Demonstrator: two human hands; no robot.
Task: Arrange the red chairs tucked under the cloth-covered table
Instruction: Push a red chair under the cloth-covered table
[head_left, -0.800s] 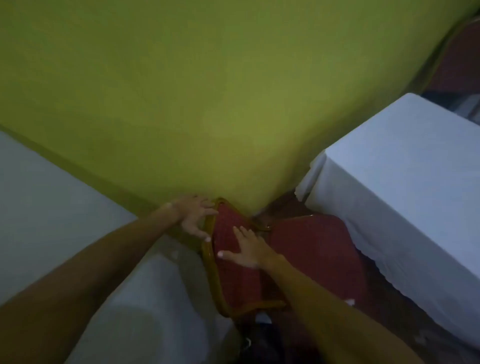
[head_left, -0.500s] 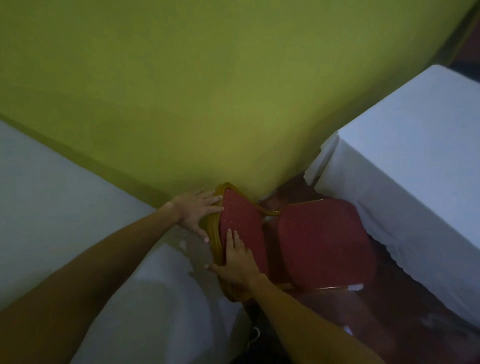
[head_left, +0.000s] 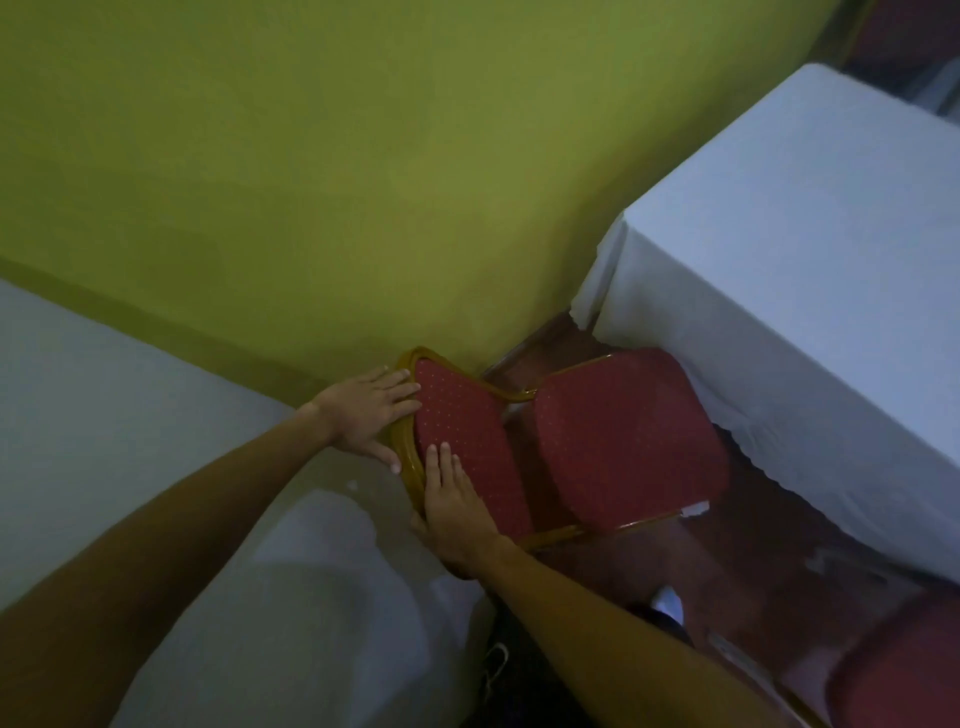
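A red chair (head_left: 623, 441) with a gold frame stands in the gap between two white-clothed tables, its seat toward the right-hand table (head_left: 810, 270). My left hand (head_left: 371, 410) lies on the top left edge of the chair's backrest (head_left: 462, 441), fingers over the gold rim. My right hand (head_left: 454, 509) grips the backrest's lower side, fingers flat on the red padding and thumb behind the frame. The seat's far edge sits at the hem of the right table's cloth.
A second white-clothed table (head_left: 104, 426) lies at left, its cloth hanging by my arms. A yellow-green wall (head_left: 363, 156) closes the gap behind the chair. Part of another red chair (head_left: 904, 675) shows at bottom right. The floor is dark reddish wood.
My right hand slid from the middle of the backrest down to its near edge and took hold. My left hand closed onto the top rim. The chair's seat now points more toward the right table.
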